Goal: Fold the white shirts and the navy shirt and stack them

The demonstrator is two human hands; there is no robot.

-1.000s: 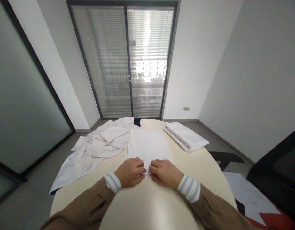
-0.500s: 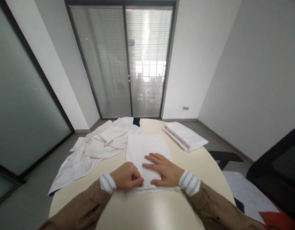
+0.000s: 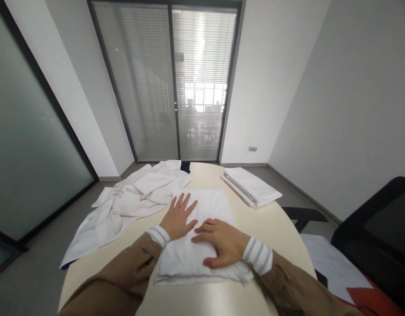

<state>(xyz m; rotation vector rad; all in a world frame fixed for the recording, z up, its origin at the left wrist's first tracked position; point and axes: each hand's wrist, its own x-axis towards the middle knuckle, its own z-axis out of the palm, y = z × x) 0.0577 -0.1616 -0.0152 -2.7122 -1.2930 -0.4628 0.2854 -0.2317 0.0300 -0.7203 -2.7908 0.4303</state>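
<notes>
A white cloth (image 3: 205, 202), folded into a flat rectangle, lies on the round table in front of me. My left hand (image 3: 178, 217) rests on its left side, fingers spread and stretched toward the far edge. Over the middle and right of the cloth is my right hand (image 3: 222, 241), fingers apart and slightly bent, holding nothing. The near edge of the cloth shows several layers and is a little uneven at the right corner. Whether the garment is a shirt or another kind I cannot tell.
Crumpled white garments (image 3: 123, 206) cover the table's left side, with a dark piece (image 3: 185, 167) at the far edge. A folded white stack (image 3: 251, 186) lies at the far right of the pale table (image 3: 274, 228). A black chair (image 3: 380, 228) and papers (image 3: 334, 263) stand beyond the right edge.
My left hand has let go of the near edge, opened and moved forward onto the cloth. The cloth's near edge now lies closer to me. My right hand has shifted slightly nearer.
</notes>
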